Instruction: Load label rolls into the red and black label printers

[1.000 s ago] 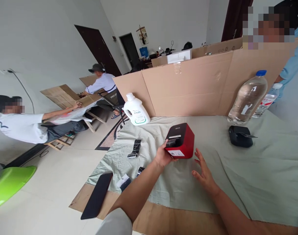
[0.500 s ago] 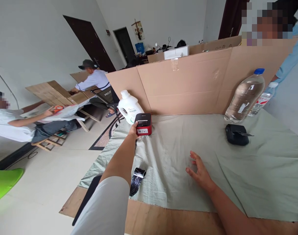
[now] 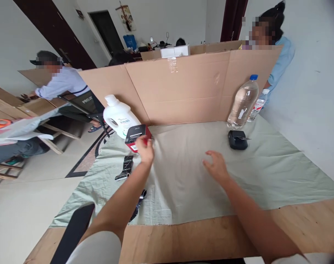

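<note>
The left hand (image 3: pixel 145 150) is reaching forward, arm extended, fingers curling against the red printer (image 3: pixel 136 136); whether they are gripping it I cannot tell. The right hand (image 3: pixel 215 168) is hovering palm-down over the green cloth (image 3: pixel 266 172), fingers loosely spread, holding nothing.

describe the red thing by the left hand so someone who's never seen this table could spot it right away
Start at the cardboard wall standing along the far edge of the cloth-covered table, and follow it to its left end, where a white jug stands. Right in front of that jug sits the small printer, with the left hand on it. It is the only red thing there, with a black top.

One head-worn camera — looking forward and down, close over the cloth-covered table (image 3: pixel 266 172).
</note>
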Available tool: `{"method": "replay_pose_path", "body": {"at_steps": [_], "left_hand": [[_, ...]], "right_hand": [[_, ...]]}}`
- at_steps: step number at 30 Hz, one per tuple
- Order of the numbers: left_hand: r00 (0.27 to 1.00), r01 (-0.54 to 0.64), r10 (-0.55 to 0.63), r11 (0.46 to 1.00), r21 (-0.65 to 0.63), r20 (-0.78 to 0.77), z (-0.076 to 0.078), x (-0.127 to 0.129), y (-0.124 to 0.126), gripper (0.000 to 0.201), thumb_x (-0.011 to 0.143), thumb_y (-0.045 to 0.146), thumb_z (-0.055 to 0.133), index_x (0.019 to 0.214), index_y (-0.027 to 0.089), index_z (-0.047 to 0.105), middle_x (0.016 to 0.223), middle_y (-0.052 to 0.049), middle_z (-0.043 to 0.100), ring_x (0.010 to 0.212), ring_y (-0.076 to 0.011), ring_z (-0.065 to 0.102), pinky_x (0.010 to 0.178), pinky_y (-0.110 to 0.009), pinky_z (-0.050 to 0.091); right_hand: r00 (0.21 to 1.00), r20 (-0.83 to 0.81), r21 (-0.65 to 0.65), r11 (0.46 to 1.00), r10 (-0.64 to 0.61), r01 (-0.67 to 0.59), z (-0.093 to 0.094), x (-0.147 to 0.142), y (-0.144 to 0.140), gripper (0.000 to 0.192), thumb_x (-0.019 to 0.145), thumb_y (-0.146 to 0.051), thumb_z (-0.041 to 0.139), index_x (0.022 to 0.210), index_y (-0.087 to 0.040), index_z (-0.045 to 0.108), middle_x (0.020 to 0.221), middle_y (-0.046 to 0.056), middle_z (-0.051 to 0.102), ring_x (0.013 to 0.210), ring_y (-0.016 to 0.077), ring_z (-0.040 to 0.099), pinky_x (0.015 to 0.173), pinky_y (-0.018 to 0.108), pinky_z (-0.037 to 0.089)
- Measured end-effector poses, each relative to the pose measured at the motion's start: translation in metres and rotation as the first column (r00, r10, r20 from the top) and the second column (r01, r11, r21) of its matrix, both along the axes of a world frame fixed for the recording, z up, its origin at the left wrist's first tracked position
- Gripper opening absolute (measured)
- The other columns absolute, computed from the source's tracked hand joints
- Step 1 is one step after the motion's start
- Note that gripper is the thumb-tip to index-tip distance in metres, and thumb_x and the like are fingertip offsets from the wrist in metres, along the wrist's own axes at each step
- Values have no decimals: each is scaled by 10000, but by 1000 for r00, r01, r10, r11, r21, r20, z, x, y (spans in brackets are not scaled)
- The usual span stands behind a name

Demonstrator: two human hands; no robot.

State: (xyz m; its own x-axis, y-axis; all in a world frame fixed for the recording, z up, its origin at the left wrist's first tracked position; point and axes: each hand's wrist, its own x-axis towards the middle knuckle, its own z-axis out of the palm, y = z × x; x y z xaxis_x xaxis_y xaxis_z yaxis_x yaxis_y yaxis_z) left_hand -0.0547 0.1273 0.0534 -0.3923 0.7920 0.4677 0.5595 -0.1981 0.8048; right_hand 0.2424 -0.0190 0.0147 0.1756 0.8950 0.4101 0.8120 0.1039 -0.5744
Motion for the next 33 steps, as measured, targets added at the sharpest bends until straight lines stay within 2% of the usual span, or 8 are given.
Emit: {"method": "replay_pose_path", "body": {"at_steps": [3, 6, 10, 12, 17, 23, 28, 33], "left_hand": [[924, 367, -370, 929, -48, -97, -31, 52, -56, 338, 819, 242, 578, 1149, 203, 515, 1241, -104, 536, 1237, -252, 496, 1085, -425, 368], [808, 471, -533, 841, -265, -253, -54, 88, -109, 400, 828, 239, 572, 1222, 203, 514, 1422, -141, 443, 1363, -283, 397, 1126, -486, 311], [625, 465, -672, 728, -503, -396, -63, 98, -148, 373, 887, 249, 498, 1256, 204, 535, 1490, -139, 419, 1439, -298, 300, 1174, -569, 166], [563, 480, -713, 694, -537, -418, -61, 94, -154, 346, 909, 261, 471, 1241, 213, 556, 1478, -128, 449, 1445, -302, 290, 1175, -588, 136], [567, 519, -725, 683, -514, -392, -62, 88, -152, 342, 896, 261, 495, 1225, 218, 575, 1452, -130, 484, 1432, -317, 309, 1160, -598, 161], [647, 568, -707, 697, -438, -286, -68, 84, -145, 348, 887, 239, 497, 1228, 212, 562, 1330, -117, 589, 1364, -276, 413, 1151, -525, 216], [697, 617, -686, 722, -312, -208, -71, 76, -143, 368, 968, 321, 359, 1247, 178, 554, 1280, -143, 607, 1303, -268, 464, 1111, -488, 298], [723, 619, -674, 730, -291, -153, -72, 70, -141, 433, 992, 348, 281, 1244, 147, 570, 1269, -166, 605, 1252, -273, 499, 1092, -479, 338]], "right_hand": [[924, 326, 1, 977, -200, 211, 36, 57, 39, 450, 864, -404, 553, 1216, -132, 624, 1419, 196, 493, 1385, 389, 333, 1109, 555, 293], [809, 520, -150, 903, -275, 403, 58, 115, 69, 622, 798, -438, 645, 1317, -112, 546, 1519, 215, 351, 1428, 467, 192, 1104, 612, 222], [837, 362, -492, 678, -411, 546, 54, 155, 75, 934, 728, -681, 634, 1468, -176, 371, 1440, 268, 394, 1292, 465, 433, 1005, 557, 367], [853, 276, -563, 645, -442, 517, 42, 156, 69, 997, 743, -679, 618, 1524, -182, 249, 1380, 285, 431, 1233, 436, 505, 969, 510, 404], [836, 218, -429, 720, -504, 546, 22, 125, 52, 908, 771, -561, 627, 1505, -138, 299, 1288, 275, 469, 1204, 425, 518, 967, 493, 400], [977, 149, -304, 934, -150, 189, 11, 32, 6, 810, 724, -553, 663, 1422, -196, 459, 1129, 174, 573, 1044, 350, 596, 908, 468, 465], [986, 160, -261, 961, -49, 90, 1, -51, -41, 859, 691, -579, 703, 1418, -194, 454, 1110, 185, 559, 1007, 373, 592, 857, 501, 487], [994, 102, -260, 964, -33, 59, -6, -76, -58, 925, 691, -665, 686, 1437, -188, 416, 1143, 189, 528, 997, 374, 599, 812, 520, 514]]}}
